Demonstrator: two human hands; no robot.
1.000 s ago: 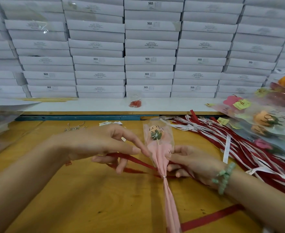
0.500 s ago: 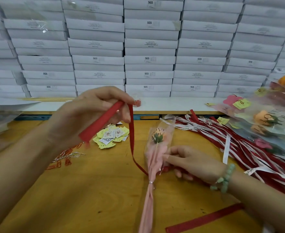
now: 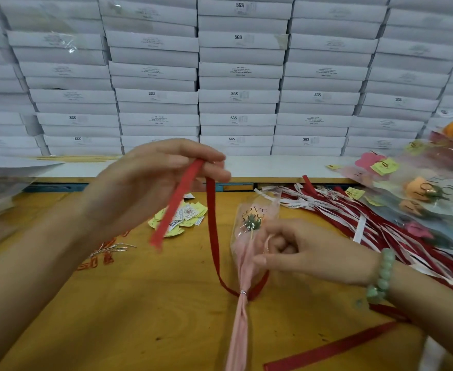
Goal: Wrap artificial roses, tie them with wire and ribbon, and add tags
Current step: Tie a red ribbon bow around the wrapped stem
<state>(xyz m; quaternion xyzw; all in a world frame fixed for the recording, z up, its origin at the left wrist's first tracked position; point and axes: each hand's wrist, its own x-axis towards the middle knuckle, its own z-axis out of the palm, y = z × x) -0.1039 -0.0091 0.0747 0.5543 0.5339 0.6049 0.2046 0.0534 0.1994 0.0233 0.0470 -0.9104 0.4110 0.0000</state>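
Observation:
A wrapped rose point(image 3: 249, 231) in pink paper and clear film lies on the wooden table point(image 3: 145, 317), its stem end toward me. A silver wire tie point(image 3: 243, 292) cinches the wrap. A red ribbon point(image 3: 213, 236) loops round the wrap at the tie. My left hand point(image 3: 150, 180) is raised above the table and pinches one end of the ribbon, which hangs over the fingers. My right hand point(image 3: 295, 250) grips the wrap just above the tie, fingers curled. The ribbon's other end point(image 3: 332, 349) lies on the table by my right forearm.
Yellow and white tags point(image 3: 182, 218) lie in a heap behind the ribbon. Red paper clips and wire ties point(image 3: 107, 253) sit at the left. Loose red and white ribbons point(image 3: 353, 223) and finished wrapped roses point(image 3: 420, 194) fill the right side. Stacked white boxes point(image 3: 236, 76) wall the back.
My left hand lifted the ribbon end from table level up and back. The rose shifted slightly left, and my right hand's fingers curled round the wrap.

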